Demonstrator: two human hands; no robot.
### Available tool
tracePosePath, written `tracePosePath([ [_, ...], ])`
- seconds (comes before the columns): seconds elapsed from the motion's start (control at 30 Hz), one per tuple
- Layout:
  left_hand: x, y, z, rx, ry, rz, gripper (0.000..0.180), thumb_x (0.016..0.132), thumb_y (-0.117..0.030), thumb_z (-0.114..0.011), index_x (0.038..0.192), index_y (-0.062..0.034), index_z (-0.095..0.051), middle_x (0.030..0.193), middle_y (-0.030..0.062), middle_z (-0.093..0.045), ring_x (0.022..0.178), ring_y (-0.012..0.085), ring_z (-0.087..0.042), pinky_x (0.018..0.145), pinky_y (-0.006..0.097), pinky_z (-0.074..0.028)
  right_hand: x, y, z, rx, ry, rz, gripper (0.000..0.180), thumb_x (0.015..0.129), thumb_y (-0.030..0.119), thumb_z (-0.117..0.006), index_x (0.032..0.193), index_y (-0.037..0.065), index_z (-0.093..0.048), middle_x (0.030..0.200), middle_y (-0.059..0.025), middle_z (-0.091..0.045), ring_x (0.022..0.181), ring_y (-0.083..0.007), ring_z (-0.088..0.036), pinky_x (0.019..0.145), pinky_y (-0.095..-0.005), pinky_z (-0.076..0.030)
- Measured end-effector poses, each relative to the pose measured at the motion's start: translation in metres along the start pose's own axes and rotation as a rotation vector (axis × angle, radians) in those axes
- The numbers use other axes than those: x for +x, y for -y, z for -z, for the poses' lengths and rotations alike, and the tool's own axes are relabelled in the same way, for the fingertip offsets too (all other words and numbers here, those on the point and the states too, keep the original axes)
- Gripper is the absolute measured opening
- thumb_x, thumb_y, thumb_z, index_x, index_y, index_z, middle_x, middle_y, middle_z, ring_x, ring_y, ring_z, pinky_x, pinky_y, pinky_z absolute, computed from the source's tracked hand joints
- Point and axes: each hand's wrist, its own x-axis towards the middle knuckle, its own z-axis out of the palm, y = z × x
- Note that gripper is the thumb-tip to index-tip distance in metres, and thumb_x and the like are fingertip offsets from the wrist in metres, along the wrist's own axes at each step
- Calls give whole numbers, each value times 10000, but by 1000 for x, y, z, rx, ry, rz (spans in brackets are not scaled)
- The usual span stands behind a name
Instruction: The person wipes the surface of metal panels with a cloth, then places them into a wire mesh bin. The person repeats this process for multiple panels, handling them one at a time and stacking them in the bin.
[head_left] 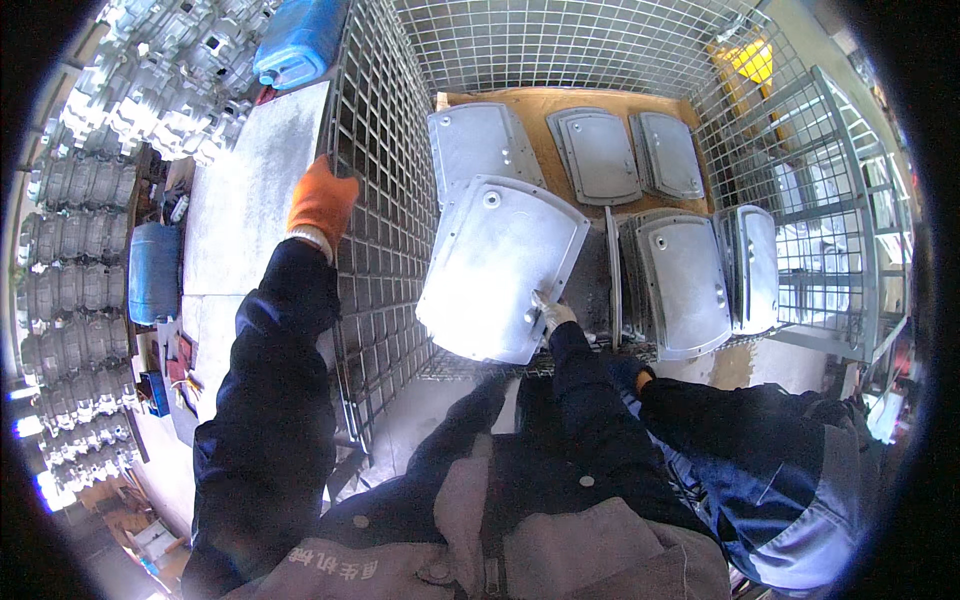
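Curved metal cover plate (497, 265) sits front-left in the wire mesh cage (385, 150), right hand (553, 312) pinching its near-right edge. Left hand's (322, 200) at the cage's left rail, can't tell if fingers grip. Probably stiff, hefty, slick; I'd grab opposite rims.

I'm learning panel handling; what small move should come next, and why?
Probably bring the left hand to the skewed metal panel: only the right hand touches it, low on its right side, while the left is by the mesh wall.
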Motion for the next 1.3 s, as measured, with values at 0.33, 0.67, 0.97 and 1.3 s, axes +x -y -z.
tracePosePath([
  [0.33, 41, -40, -2, 245, -125, 69, 524, 756, -321, -636, 1177, -18, -563, 1070, 277, -651, 1047, 428, -610, 892, 460, -485, 52, -48, 9, 394, 292, -251, 517, 898, 308, -647, 1247, -59, -547, 1175, -170, -624, 1026, -279, -618, 835, -399, -532],
  [0.67, 62, -2, -16, -11, -30, 79, 461, 798, -254, -648, 1209, -54, -582, 1079, 190, -680, 1040, 332, -644, 898, 385, -493, 27, 36, 10, 859, 392, -290, 366, 884, 131, -678, 1145, -99, -562, 1026, -170, -645, 862, -281, -650, 721, -379, -566],
  [0.97, 56, -10, -15, -23, -68, 118, 350, 802, -177, -662, 1140, -91, -646, 998, 100, -711, 953, 222, -676, 863, 333, -508, 62, 188, 66, 534, 531, -230, 359, 839, 165, -744, 1112, -47, -647, 1079, -192, -671, 966, -236, -663, 800, -367, -579],
  [1.3, 51, -14, -14, -7, -77, 88, 338, 820, -157, -661, 1155, -115, -642, 992, 96, -702, 944, 204, -666, 844, 313, -503, 73, 309, 187, 543, 680, 83, 481, 806, 368, -760, 1037, -23, -604, 907, -171, -653, 766, -247, -670, 594, -365, -599],
])
